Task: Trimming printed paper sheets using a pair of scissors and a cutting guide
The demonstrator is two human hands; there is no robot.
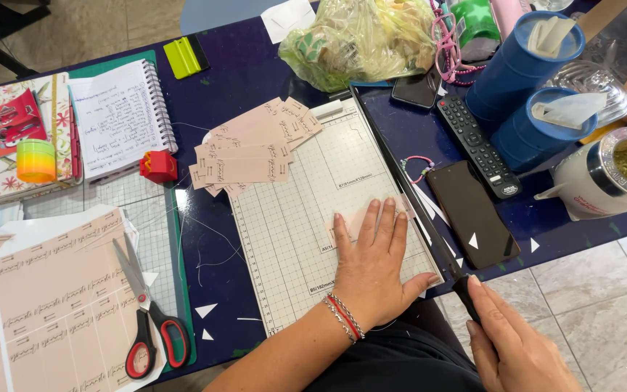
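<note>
From the head camera, the left hand (371, 265) lies flat, fingers spread, pressing a pink card strip (361, 218) against the paper trimmer (292, 218) near the table's front edge. The right hand (513, 341) is closed around the trimmer's black blade handle (466, 290) at the trimmer's front right corner. Cut pink tags (252, 149) lie fanned at its rear left corner.

Beyond the left hand (373, 265), the paper cutter's grid board (306, 218) lies open up to the pink card pile (252, 149). Its right is blocked by the cutter blade arm (408, 181) and a black phone (472, 214).
</note>
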